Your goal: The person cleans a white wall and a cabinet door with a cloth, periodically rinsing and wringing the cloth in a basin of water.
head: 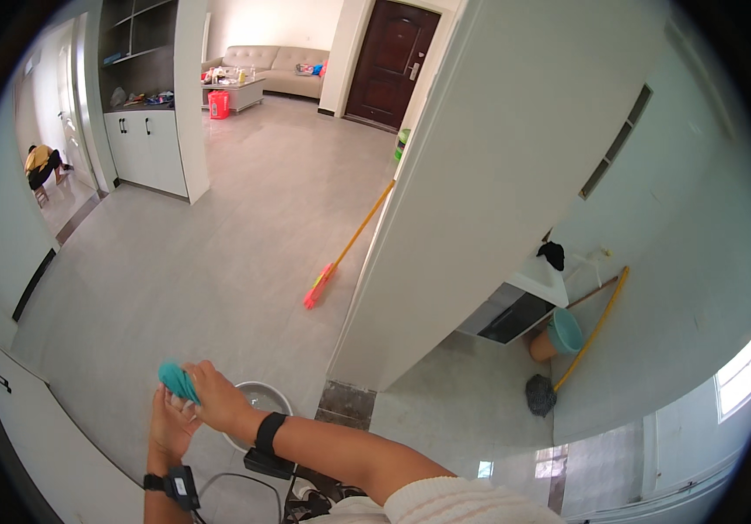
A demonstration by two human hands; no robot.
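A bunched teal cloth [178,381] is held up between my two hands, over the grey tiled floor. My right hand [218,396] grips it from above and to the right. From below, the fingers and thumb of my left hand [172,422] hold the cloth's lower side. Partly hidden behind my right hand and forearm is a round, light-coloured basin [287,399] on the floor, with what looks like water in it. Each wrist wears a black strap, and the left one carries a small device with a cable.
A pink-headed mop [320,286] leans on the wall edge [408,262]. To the right stand a bucket [565,331], a grey mop [540,395] and a washbasin cabinet [513,314]. A low white cabinet [41,432] borders the left. Another person [41,164] crouches in the far-left doorway.
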